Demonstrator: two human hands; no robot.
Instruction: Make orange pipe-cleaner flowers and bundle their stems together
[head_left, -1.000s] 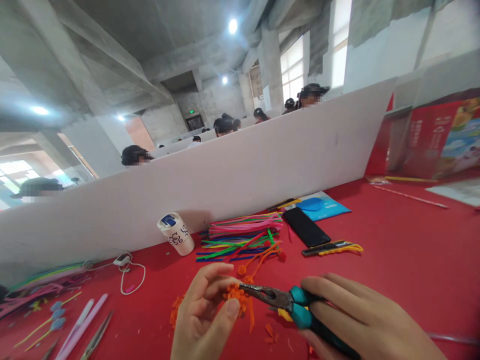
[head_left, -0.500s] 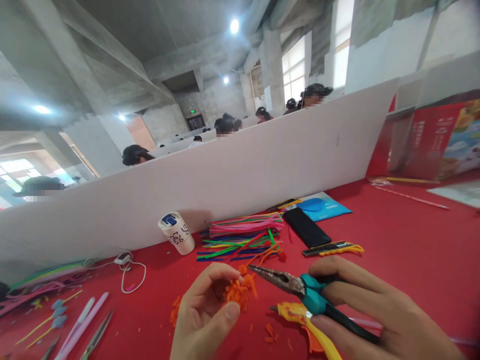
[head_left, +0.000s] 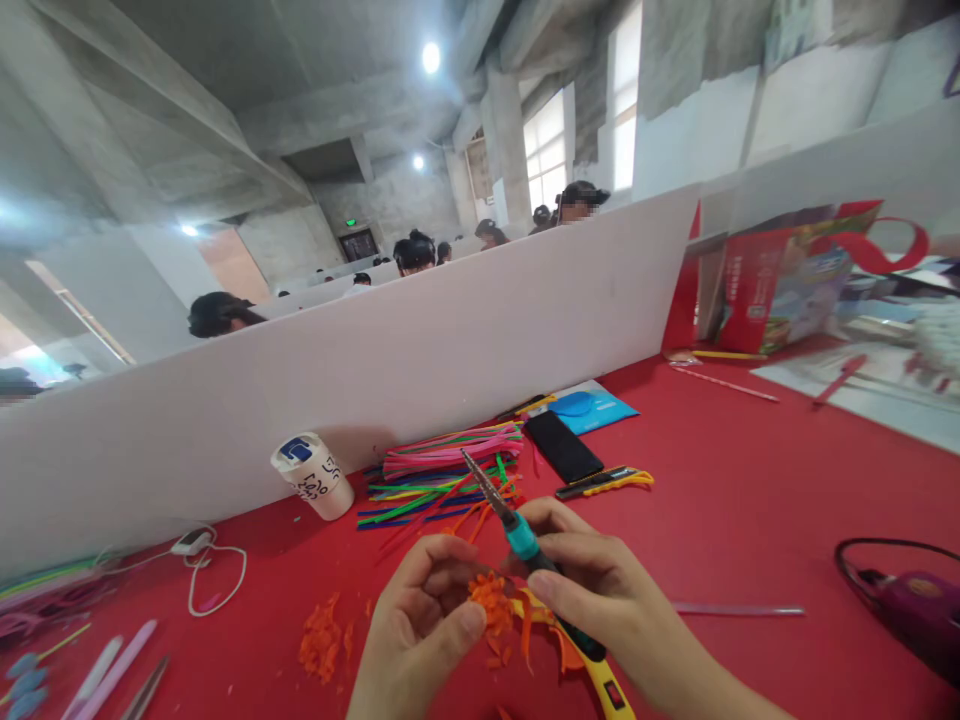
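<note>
My left hand (head_left: 409,630) pinches a small ruffled orange flower-like piece (head_left: 492,602) between thumb and fingers. In my right hand (head_left: 607,585) are needle-nose pliers (head_left: 523,540) with teal and black handles, their jaws tilted up and left, seen edge-on. The right fingertips sit close to the orange piece; I cannot tell whether they touch it. Below the pliers lies a yellow glue gun (head_left: 613,692) with a red switch, partly covered by my right hand. Left of my left hand rests an orange fuzzy cluster (head_left: 321,640) on the red table.
Behind my hands lie colourful pipe cleaners (head_left: 442,470), a phone (head_left: 564,447), a yellow utility knife (head_left: 606,482) and a blue packet (head_left: 595,406). A white cup (head_left: 313,478) stands by the white partition (head_left: 480,330). Scissors (head_left: 146,690) lie at left, a purple device (head_left: 911,615) at right.
The pliers have swung from pointing left to pointing up, and my right hand has come in closer to the left. The view has turned to the right.
</note>
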